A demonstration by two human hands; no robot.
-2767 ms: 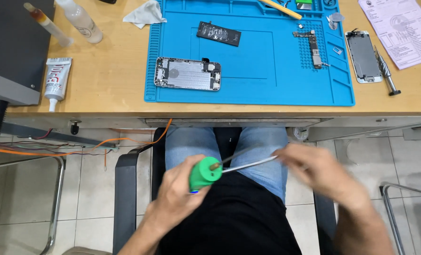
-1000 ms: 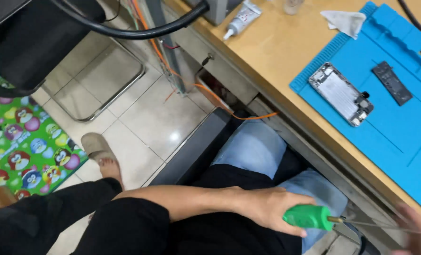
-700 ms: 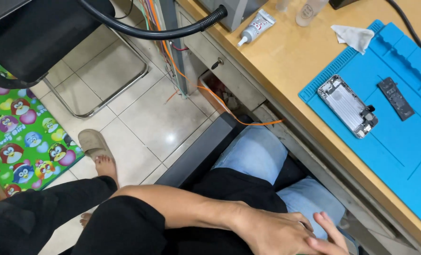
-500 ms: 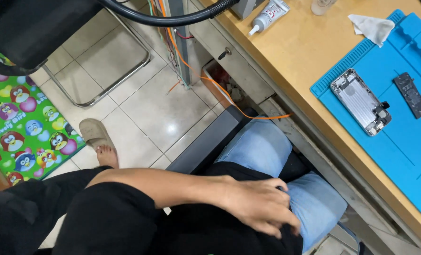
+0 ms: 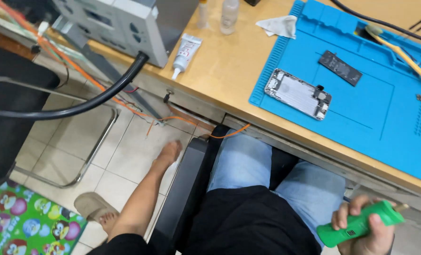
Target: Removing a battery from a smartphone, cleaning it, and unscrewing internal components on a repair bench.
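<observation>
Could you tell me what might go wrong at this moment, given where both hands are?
The left hand reaches down beside the chair, close to loose orange wires under the desk edge; it could snag them. The right hand holds a green tool over the lap, one-handed, so it might slip. The opened phone lies unattended on the blue mat.

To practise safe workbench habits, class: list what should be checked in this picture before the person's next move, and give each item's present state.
1. Right hand grips the green tool securely: ok.
2. Left hand, lowered beside the chair, is empty: cannot tell.
3. Opened phone lies flat on the blue mat: ok.
4. Glue tube is capped: cannot tell.
5. Orange wire is tidied away: not ok, it hangs loose under the desk.
</observation>
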